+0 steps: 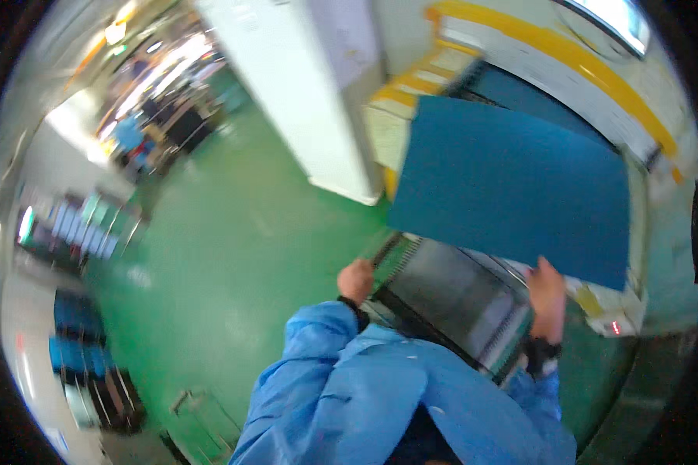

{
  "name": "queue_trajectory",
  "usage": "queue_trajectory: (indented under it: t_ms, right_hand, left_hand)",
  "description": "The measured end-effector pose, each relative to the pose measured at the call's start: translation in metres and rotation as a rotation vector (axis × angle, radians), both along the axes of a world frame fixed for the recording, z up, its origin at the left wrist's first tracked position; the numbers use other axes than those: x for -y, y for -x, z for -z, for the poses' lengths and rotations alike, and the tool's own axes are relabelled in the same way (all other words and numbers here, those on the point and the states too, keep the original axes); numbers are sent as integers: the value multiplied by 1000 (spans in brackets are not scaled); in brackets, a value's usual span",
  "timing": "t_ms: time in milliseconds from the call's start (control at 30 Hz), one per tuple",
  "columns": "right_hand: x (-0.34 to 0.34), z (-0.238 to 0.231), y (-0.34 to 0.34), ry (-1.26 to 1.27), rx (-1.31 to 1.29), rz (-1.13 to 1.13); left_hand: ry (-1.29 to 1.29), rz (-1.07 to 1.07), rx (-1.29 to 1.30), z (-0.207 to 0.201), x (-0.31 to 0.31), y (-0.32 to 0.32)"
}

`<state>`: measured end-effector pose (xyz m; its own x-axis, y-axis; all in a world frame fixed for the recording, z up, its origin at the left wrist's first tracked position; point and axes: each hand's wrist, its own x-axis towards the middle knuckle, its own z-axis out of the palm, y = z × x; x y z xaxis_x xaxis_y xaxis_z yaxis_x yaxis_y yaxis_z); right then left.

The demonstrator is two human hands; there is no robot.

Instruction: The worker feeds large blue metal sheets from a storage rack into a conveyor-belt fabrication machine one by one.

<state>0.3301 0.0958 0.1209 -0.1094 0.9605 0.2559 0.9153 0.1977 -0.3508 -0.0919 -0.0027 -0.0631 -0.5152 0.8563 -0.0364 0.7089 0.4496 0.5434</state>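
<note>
The left hand is clenched at the left side of a slotted rack, seemingly gripping its frame, though the blur leaves the exact hold unsure. The right hand is at the rack's far right, its fingertips by the near edge of a flat blue panel; I cannot tell whether they grasp the panel, the rack's frame or nothing. The rack stands right in front of the body, with the panel just beyond it over a yellow-edged machine. To handle this well, I would keep both hands level, hold the rack by its outer frame clear of the toothed rails, and avoid knocking the panel's edge or the small red-lit display to the right.
</note>
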Motion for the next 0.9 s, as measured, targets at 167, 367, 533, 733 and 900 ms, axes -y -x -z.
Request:
queue_trajectory:
  t_ms: [167,367,533,733,900]
  right_hand:
    - [-21,39,7,377,-1612,80]
    - [-43,50,8,476,-2152,62]
    - [-73,48,12,425,-2099,98]
    - [-100,59,-6,820,-1755,1]
    - [-110,55,12,760,-1860,-26]
  left_hand:
    - [-22,32,-155,-12,-5,-10]
    - [-33,60,-185,-21,-15,-12]
    - [0,52,-173,-19,-13,-10]
    - [-5,44,-173,-19,-15,-10]
    - [28,44,-197,-17,-15,-9]
